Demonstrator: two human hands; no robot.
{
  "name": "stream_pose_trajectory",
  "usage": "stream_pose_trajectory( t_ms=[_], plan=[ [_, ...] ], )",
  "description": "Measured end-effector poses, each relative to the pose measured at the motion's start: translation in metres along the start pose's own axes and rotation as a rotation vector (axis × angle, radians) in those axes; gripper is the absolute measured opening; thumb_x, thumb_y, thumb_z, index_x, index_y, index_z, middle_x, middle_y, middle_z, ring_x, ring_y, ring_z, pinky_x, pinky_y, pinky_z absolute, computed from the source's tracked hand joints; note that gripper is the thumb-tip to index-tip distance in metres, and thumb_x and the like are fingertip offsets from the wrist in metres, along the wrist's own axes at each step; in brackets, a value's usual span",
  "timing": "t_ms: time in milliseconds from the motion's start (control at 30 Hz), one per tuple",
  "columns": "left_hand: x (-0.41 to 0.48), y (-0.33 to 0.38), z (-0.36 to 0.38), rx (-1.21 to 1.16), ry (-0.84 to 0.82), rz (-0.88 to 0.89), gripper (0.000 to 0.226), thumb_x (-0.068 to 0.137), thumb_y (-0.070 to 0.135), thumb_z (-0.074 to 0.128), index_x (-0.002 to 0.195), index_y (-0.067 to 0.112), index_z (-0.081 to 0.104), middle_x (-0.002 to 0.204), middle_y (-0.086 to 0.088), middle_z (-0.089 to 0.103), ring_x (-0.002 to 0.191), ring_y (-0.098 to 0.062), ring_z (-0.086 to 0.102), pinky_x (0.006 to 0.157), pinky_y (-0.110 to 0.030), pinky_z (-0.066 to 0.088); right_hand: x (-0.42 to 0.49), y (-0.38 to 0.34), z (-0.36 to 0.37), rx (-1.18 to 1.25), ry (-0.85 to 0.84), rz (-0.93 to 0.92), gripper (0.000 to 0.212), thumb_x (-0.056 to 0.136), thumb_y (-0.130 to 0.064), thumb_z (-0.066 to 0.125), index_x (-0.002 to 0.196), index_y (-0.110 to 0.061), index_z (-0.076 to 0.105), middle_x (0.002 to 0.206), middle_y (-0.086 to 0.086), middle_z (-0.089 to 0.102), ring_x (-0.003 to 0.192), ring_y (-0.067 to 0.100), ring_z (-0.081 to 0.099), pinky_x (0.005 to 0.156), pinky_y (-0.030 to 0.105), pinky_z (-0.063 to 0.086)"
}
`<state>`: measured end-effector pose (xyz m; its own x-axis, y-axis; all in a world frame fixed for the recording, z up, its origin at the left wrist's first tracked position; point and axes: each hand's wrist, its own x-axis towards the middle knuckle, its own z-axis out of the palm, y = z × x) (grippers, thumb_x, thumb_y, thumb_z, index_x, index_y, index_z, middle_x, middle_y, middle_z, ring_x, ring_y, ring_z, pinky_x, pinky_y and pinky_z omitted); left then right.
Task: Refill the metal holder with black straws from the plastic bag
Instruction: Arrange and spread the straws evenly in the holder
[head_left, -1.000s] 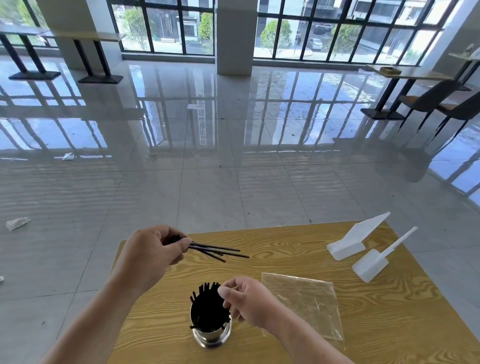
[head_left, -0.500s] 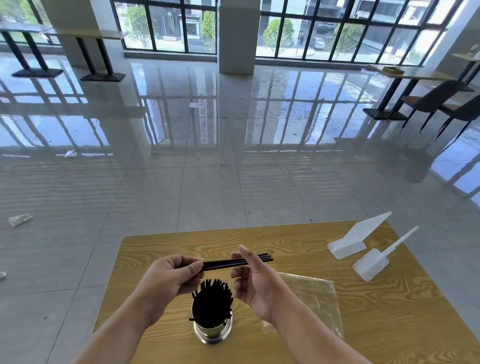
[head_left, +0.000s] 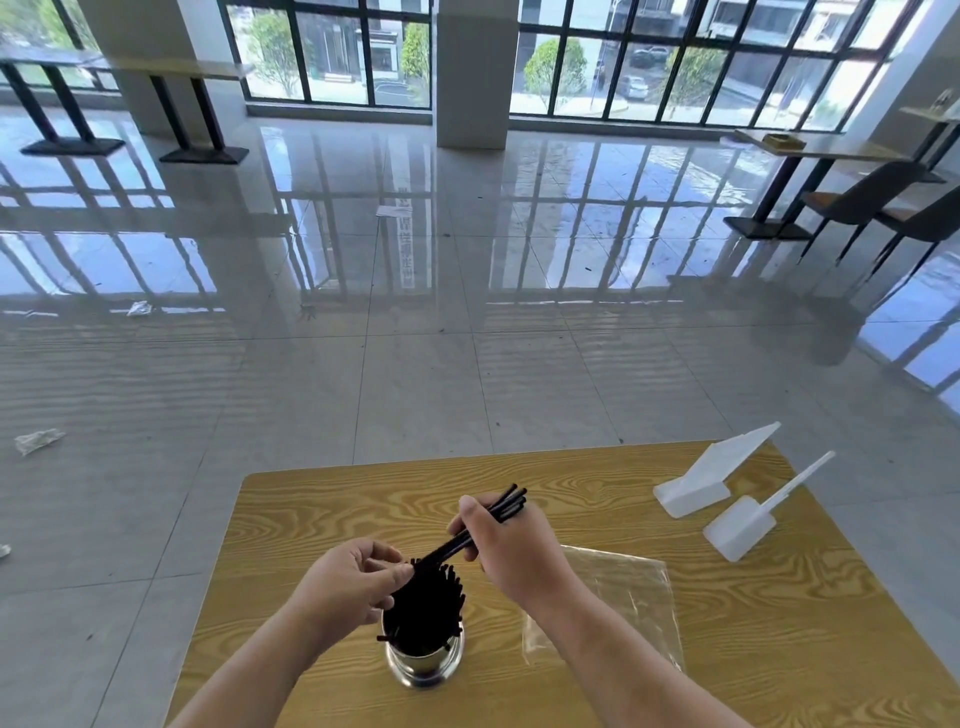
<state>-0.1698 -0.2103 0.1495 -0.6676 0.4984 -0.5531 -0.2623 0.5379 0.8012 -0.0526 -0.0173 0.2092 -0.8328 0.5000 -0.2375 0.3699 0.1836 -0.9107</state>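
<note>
A shiny metal holder (head_left: 425, 666) stands near the front of the wooden table (head_left: 597, 493), packed with black straws (head_left: 426, 603). A small bundle of black straws (head_left: 506, 503) slants down toward the holder's top. My right hand (head_left: 511, 551) grips this bundle around its middle. My left hand (head_left: 353, 579) pinches the bundle's lower end just above the holder. The clear plastic bag (head_left: 623, 587) lies flat on the table to the right of the holder, partly hidden by my right forearm.
Two white plastic stands (head_left: 698, 475) (head_left: 743, 525) sit at the table's far right corner. Beyond the table lies a glossy tiled floor with scraps of litter (head_left: 37, 439). Other tables and dark chairs (head_left: 857, 200) stand far off by the windows.
The bundle went from level to tilted, its left end now down at the holder. My right hand closed around its middle; my left hand moved in over the holder.
</note>
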Motion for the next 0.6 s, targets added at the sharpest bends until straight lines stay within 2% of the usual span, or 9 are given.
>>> stream_pose_trajectory(
  t_ms=[67,133,200,267,333,400,500,600],
  plan=[
    [0.001,-0.006,-0.002,0.139,0.036,0.02,0.025,0.085,0.031,0.087,0.104,0.023,0.074,0.087,0.002,0.081,0.073,-0.011,0.074,0.067,-0.03,0.061,-0.001,0.002,0.002,-0.129,-0.01,-0.075,0.043,0.106,-0.043,0.055,0.079,-0.019,0.078,0.062,-0.001,0.069,0.054,0.003,0.06,0.054,0.022,0.046],
    [0.0,-0.01,-0.003,0.315,0.076,0.047,0.027,0.084,0.042,0.085,0.105,0.035,0.07,0.093,0.008,0.079,0.081,-0.007,0.074,0.069,-0.026,0.059,-0.001,0.007,0.005,-0.201,-0.049,-0.123,0.047,0.105,-0.048,0.053,0.077,-0.016,0.074,0.058,0.002,0.062,0.05,0.007,0.052,0.054,0.031,0.043],
    [-0.002,-0.013,-0.003,0.444,0.089,0.056,0.033,0.082,0.05,0.081,0.109,0.043,0.064,0.104,0.012,0.072,0.09,-0.003,0.07,0.073,-0.023,0.057,0.0,0.014,0.01,-0.249,-0.075,-0.129,0.05,0.103,-0.052,0.051,0.072,-0.014,0.062,0.053,-0.005,0.051,0.05,0.009,0.044,0.054,0.036,0.038],
    [-0.004,-0.015,-0.003,0.528,0.067,0.057,0.046,0.079,0.055,0.079,0.119,0.044,0.058,0.117,0.018,0.062,0.096,-0.001,0.064,0.077,-0.023,0.056,0.001,0.024,0.016,-0.254,-0.104,-0.092,0.047,0.102,-0.051,0.053,0.069,-0.017,0.056,0.053,-0.01,0.049,0.05,0.007,0.041,0.054,0.034,0.037],
    [-0.006,-0.017,-0.001,0.589,0.035,0.035,0.067,0.074,0.058,0.08,0.133,0.044,0.051,0.127,0.018,0.055,0.099,-0.001,0.063,0.076,-0.022,0.056,0.002,0.034,0.022,-0.304,-0.174,-0.041,0.037,0.1,-0.052,0.058,0.08,-0.022,0.065,0.063,-0.013,0.062,0.055,0.003,0.052,0.056,0.026,0.043],
    [-0.006,-0.021,0.003,0.643,0.01,0.011,0.092,0.069,0.062,0.083,0.147,0.042,0.04,0.143,0.012,0.049,0.103,-0.003,0.061,0.076,-0.02,0.054,0.001,0.044,0.025,-0.438,-0.233,-0.006,0.029,0.098,-0.057,0.06,0.097,-0.031,0.071,0.08,-0.014,0.072,0.07,0.002,0.064,0.061,0.021,0.048],
    [-0.006,-0.028,0.009,0.661,-0.003,0.011,0.121,0.062,0.065,0.087,0.16,0.038,0.022,0.161,0.007,0.035,0.11,-0.004,0.059,0.074,-0.014,0.052,0.002,0.055,0.023,-0.479,-0.236,0.027,0.031,0.097,-0.06,0.059,0.115,-0.037,0.067,0.086,-0.009,0.07,0.071,0.003,0.062,0.061,0.022,0.049],
    [-0.005,-0.031,0.017,0.682,0.035,0.041,0.133,0.058,0.068,0.087,0.164,0.037,0.012,0.17,0.004,0.024,0.133,-0.016,0.055,0.098,-0.025,0.053,0.003,0.063,0.019,-0.412,-0.199,0.085,0.033,0.099,-0.058,0.06,0.126,-0.039,0.061,0.093,0.002,0.074,0.068,0.004,0.058,0.065,0.032,0.054]
  ],
)
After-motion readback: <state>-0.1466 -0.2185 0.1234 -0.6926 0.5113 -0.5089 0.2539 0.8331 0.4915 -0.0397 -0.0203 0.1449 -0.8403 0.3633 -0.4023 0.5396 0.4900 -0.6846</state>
